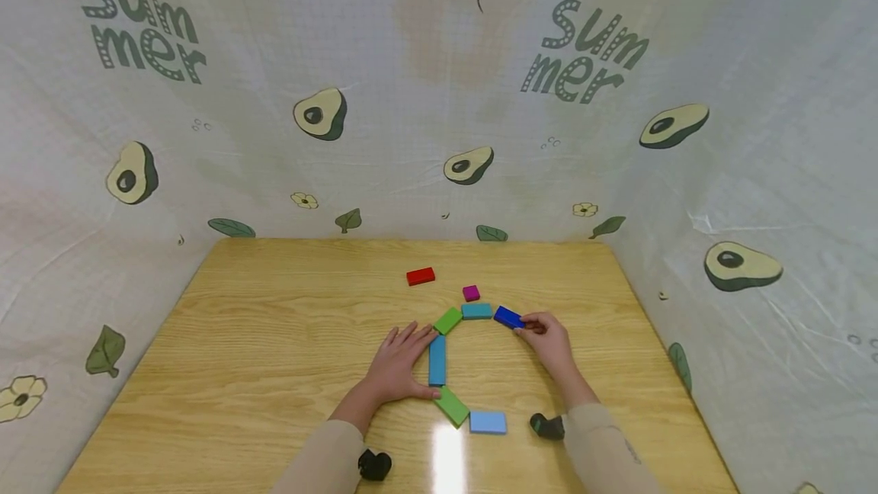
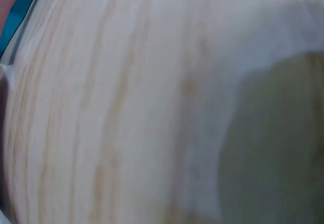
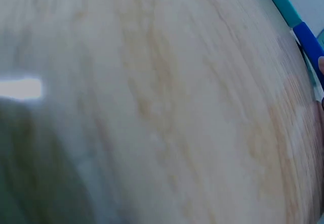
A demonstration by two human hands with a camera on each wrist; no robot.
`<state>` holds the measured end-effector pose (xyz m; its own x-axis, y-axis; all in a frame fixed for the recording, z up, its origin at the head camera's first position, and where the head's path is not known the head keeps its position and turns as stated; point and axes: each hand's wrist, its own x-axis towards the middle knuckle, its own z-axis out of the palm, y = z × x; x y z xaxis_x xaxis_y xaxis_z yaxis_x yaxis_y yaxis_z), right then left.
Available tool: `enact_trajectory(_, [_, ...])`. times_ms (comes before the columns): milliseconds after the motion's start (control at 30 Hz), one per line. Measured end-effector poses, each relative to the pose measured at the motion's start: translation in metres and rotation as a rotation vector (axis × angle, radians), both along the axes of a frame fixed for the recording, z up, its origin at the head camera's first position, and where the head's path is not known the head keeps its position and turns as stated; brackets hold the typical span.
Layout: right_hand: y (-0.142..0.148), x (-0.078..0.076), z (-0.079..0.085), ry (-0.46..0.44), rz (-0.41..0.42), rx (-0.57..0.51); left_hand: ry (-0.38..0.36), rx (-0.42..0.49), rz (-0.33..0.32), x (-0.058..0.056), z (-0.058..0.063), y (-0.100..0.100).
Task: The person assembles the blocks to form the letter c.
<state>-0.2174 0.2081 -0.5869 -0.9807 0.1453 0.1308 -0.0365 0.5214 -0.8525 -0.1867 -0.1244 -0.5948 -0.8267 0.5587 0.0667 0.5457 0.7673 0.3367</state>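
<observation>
My right hand (image 1: 549,340) pinches the near right end of a dark blue block (image 1: 508,317), beside a teal block (image 1: 476,312). In the right wrist view that blue block (image 3: 309,47) shows at the right edge with a fingertip on it. My left hand (image 1: 399,368) lies spread at the left of the curve, its fingertips at the upper green block (image 1: 448,321) and its thumb at the lower green block (image 1: 452,407). Between thumb and fingers stands a long blue block (image 1: 437,360). A light blue block (image 1: 488,423) lies at the curve's lower end.
Beyond the curve lie a red block (image 1: 421,277) and a small magenta block (image 1: 470,293). The wooden table (image 1: 288,311) meets a printed cloth (image 1: 384,166) at its back and sides. Dark wrist-camera pieces show beside both sleeves.
</observation>
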Motion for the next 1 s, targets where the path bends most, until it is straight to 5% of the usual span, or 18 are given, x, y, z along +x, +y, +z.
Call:
enact_trajectory(400, [-0.0016, 0.0012, 0.0034, -0.059, 0.007, 0.033, -0.024, -0.008, 0.008, 0.0000, 0.0000, 0.0009])
enact_trajectory(1000, [-0.0044, 0.0038, 0.0070, -0.011, 0.031, 0.037, -0.014, 0.005, 0.006, -0.0001, 0.0016, -0.0002])
